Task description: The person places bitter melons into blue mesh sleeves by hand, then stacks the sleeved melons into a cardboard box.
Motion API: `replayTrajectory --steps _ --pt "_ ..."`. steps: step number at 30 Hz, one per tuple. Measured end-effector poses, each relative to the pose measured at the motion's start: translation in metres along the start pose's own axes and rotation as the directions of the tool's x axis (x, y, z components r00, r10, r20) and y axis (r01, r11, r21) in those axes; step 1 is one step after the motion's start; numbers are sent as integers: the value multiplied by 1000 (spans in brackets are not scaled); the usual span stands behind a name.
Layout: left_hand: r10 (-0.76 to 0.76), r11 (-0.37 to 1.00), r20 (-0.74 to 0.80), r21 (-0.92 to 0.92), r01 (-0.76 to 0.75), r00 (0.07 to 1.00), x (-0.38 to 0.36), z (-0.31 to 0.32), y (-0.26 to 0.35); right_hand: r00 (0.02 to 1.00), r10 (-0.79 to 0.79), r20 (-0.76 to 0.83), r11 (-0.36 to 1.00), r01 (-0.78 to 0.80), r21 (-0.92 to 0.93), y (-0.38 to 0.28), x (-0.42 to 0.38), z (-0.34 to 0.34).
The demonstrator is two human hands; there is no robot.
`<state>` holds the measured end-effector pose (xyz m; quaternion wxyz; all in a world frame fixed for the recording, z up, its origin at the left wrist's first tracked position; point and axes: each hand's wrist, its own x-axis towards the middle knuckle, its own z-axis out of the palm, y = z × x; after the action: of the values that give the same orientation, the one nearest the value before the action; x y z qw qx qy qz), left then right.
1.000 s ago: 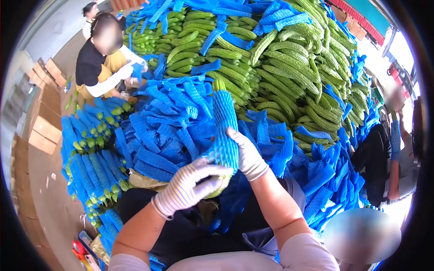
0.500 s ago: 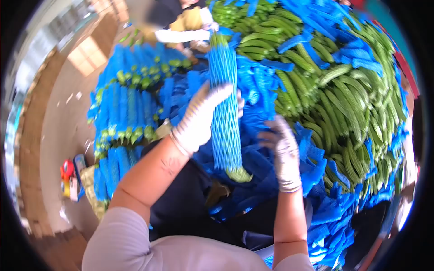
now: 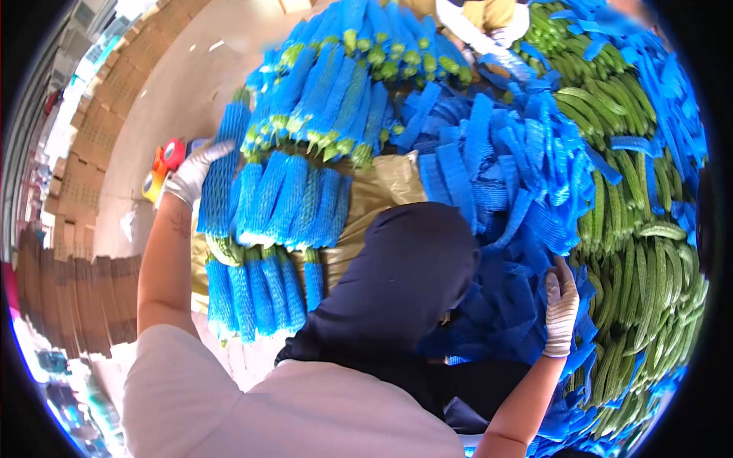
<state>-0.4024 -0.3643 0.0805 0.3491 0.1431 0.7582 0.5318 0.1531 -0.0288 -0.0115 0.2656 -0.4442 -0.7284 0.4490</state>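
At the left, my left hand [image 3: 191,177], in a whitish glove, grips a long green gourd in a blue foam net sleeve [image 3: 224,172]. The gourd stands lengthwise at the left end of the sleeved rows, its bare green end pointing toward me. On the right, my right hand [image 3: 562,313], gloved too, rests against the loose blue net sleeves [image 3: 511,282], fingers stretched out and slightly apart, with nothing visible in them. Rows of sleeved gourds [image 3: 279,202] lie on a tan sack [image 3: 372,191] beside my left arm.
Unsleeved green gourds [image 3: 645,298] are heaped at the right. Another person's sleeved arm [image 3: 469,30] reaches in at the top. Tape rolls [image 3: 174,153] lie on the floor [image 3: 164,114] at the left, near stacked cardboard [image 3: 72,294]. My dark-clothed knee [image 3: 397,275] juts up between the piles.
My left hand has carried the sleeved gourd from in front of me to the left end of the rows. My right hand stays over the loose sleeves; the view has turned left.
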Motion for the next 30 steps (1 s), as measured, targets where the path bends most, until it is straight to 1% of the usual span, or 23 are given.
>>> replayTrajectory --steps 1,2,4,6,8,10,11,12,14,16,17,18,19,20,21,22,23,25,26,27,28,29,30 --pt "-103 993 -125 -75 94 987 -8 -14 -25 1000 25 17 999 -25 -32 7 1 1" --pt "-150 989 -132 -35 146 980 -16 -32 -48 998 52 38 997 -49 -65 13 2 3" --pt "-221 971 -354 7 239 909 -21 -86 -135 990 129 53 989 -125 -82 22 5 5" --pt "-114 938 -383 261 226 917 -51 -112 -195 987 152 58 986 -147 -84 44 10 4" --pt "-304 872 -437 231 432 847 -89 -119 -230 979 176 105 977 -160 -142 55 14 4" --pt "-259 757 -544 399 518 798 -120 -149 -302 967 225 116 967 -207 -152 72 17 8" --pt "-304 699 -547 428 573 780 -135 -154 -313 937 316 150 932 -277 -233 66 20 11" --pt "-319 697 -552 414 586 770 -148 -163 -330 935 316 163 931 -272 -245 67 20 15" --pt "-284 599 -588 508 619 757 -162 -176 -361 925 304 229 925 -229 -303 82 21 18" --pt "-265 593 -589 525 611 763 -168 -177 -372 922 276 273 936 -193 -294 112 20 12" --pt "-243 604 -607 516 607 757 -169 -178 -380 898 314 307 925 -217 -312 118 18 13" --pt "-221 614 -622 509 603 751 -169 -179 -387 872 355 337 912 -243 -331 113 15 17" --pt "-225 616 -618 509 602 753 -167 -181 -393 865 344 365 902 -196 -386 107 10 19" --pt "-221 591 -655 500 633 723 -162 -182 -397 867 347 359 899 -198 -391 109 7 18" --pt "-215 566 -690 489 664 691 -158 -182 -400 846 406 345 853 -216 -474 115 3 15" --pt "-218 567 -685 490 662 695 -158 -183 -402 823 465 326 800 -232 -553 120 -1 12" --pt "-203 549 -704 494 674 681 -157 -181 -394 823 468 321 796 -236 -557 133 -4 6" --pt "-143 513 -747 505 694 649 -155 -186 -404 856 331 397 795 -27 -606 165 -10 -13" --pt "-146 536 -734 505 677 663 -155 -195 -415 860 337 383 789 -36 -613 166 -11 -18" --pt "-144 521 -760 486 702 634 -154 -203 -427 799 295 523 503 336 -796 166 -12 -21" --pt "-144 504 -786 465 728 602 -152 -208 -442 691 329 644 111 648 -753 166 -14 -24" --pt "-156 407 -810 469 784 566 -149 -200 -435 694 339 635 106 643 -759 165 -18 -26" --pt "-165 404 -805 472 783 570 -138 -253 -541 689 343 638 104 648 -755 161 -21 -23"
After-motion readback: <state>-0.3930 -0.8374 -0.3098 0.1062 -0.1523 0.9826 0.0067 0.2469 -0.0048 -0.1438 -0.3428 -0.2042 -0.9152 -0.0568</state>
